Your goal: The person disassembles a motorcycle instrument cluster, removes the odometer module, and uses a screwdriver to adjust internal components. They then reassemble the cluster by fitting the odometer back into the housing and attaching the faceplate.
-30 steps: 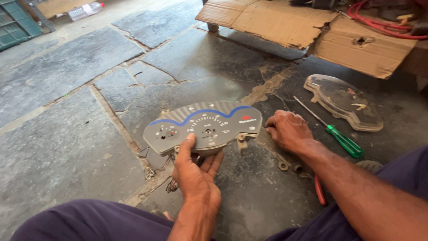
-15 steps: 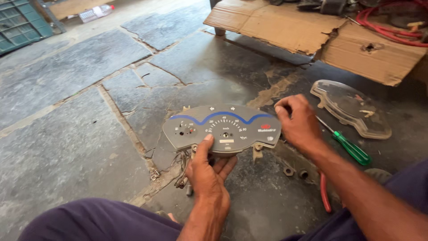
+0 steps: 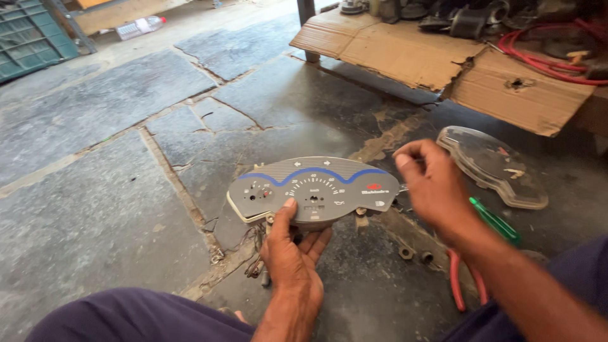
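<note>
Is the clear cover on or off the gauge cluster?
Off: the clear cover lies on the floor, apart from the gauge cluster held by the left hand.

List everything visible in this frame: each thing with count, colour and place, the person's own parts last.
instrument cluster: one, grey face with a blue wavy stripe, centre, held above the floor
clear cluster cover: one, transparent, on the floor at right
screwdriver: one, green handle, partly behind the right hand
pliers: one, red handles, floor at lower right
small round fittings: two, dull metal, floor below the cluster
cardboard sheets: two or so, brown, upper right
hose or cable: red, on the cardboard, top right
crate: one, green, top left
plastic bottle: one, clear, top left
stone floor: grey cracked slabs
left hand: holds the cluster's lower edge, thumb on its face
right hand: blurred, fingers at the cluster's right end
</note>
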